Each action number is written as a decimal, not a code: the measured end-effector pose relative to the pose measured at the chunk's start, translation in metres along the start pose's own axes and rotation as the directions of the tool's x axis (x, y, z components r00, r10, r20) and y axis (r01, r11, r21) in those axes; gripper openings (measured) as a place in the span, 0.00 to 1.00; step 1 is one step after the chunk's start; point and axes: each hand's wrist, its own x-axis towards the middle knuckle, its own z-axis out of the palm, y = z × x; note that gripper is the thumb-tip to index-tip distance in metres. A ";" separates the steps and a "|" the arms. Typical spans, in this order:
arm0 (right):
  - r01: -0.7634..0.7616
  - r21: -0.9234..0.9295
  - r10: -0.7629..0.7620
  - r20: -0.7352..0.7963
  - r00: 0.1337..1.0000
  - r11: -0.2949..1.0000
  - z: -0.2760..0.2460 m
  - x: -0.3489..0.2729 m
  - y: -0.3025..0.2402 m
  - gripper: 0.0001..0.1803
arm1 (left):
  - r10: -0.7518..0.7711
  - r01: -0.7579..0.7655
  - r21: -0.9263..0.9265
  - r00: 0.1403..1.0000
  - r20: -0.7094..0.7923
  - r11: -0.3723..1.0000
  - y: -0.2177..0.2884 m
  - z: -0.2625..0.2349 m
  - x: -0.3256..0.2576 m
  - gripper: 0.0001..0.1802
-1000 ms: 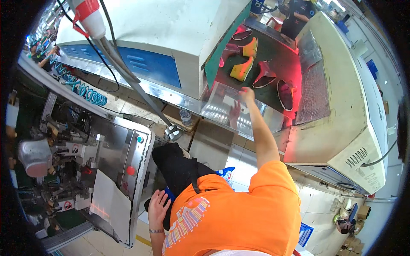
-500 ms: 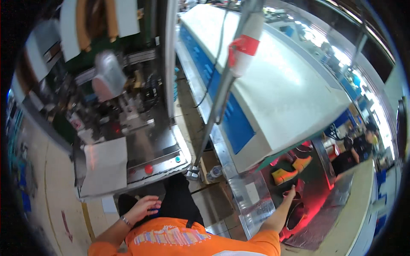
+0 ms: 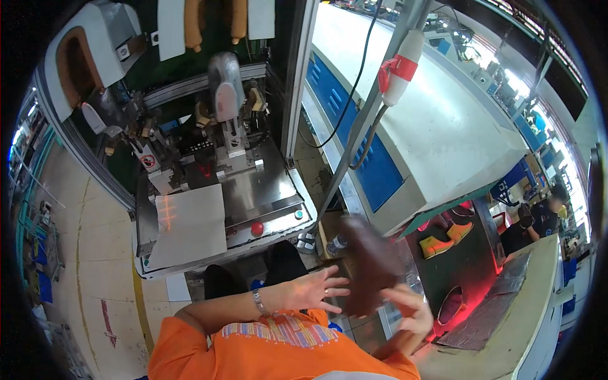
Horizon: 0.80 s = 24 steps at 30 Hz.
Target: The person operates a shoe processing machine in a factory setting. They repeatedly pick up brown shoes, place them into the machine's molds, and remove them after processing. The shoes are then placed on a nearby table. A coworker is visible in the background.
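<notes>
Holding a blurred, dark brown shoe upper (image 3: 367, 263) in front of the orange shirt (image 3: 278, 345), toward the person's right.

The right hand (image 3: 410, 310) grasps its lower end; the left hand (image 3: 315, 291), fingers spread and closed on nothing, lies just beside it, contact indeterminable. Farther right, a dark green conveyor belt (image 3: 437, 282) bears yellow uppers (image 3: 437, 246) and a dark red upper (image 3: 451, 304) near red light; at left, a white sheet (image 3: 199, 231) lies on a metal machine table (image 3: 266, 196) near a red button (image 3: 257, 229).
</notes>
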 end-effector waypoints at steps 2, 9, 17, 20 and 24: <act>0.011 -0.036 0.002 0.337 0.941 0.999 0.016 0.034 0.010 0.38 | 0.087 -0.087 0.002 0.995 0.041 0.996 0.016 0.024 -0.006 0.39; -0.053 0.265 -0.066 0.419 0.906 0.963 0.070 0.132 0.060 0.29 | 0.796 -0.753 0.256 0.569 -0.208 0.605 0.063 -0.006 -0.056 0.23; 0.098 0.305 -0.084 -0.059 0.995 0.947 0.106 0.243 0.036 0.21 | 0.966 -0.404 0.901 0.251 -0.055 0.157 0.092 0.007 -0.093 0.23; -0.007 0.628 -0.065 0.092 0.994 0.779 0.105 0.278 0.039 0.15 | 0.883 -0.188 0.982 0.459 0.101 -0.014 0.106 0.018 -0.108 0.40; 0.036 0.737 -0.139 0.079 0.987 0.675 0.096 0.304 0.018 0.11 | 0.701 -0.569 0.821 0.605 0.378 0.049 0.167 0.045 -0.135 0.54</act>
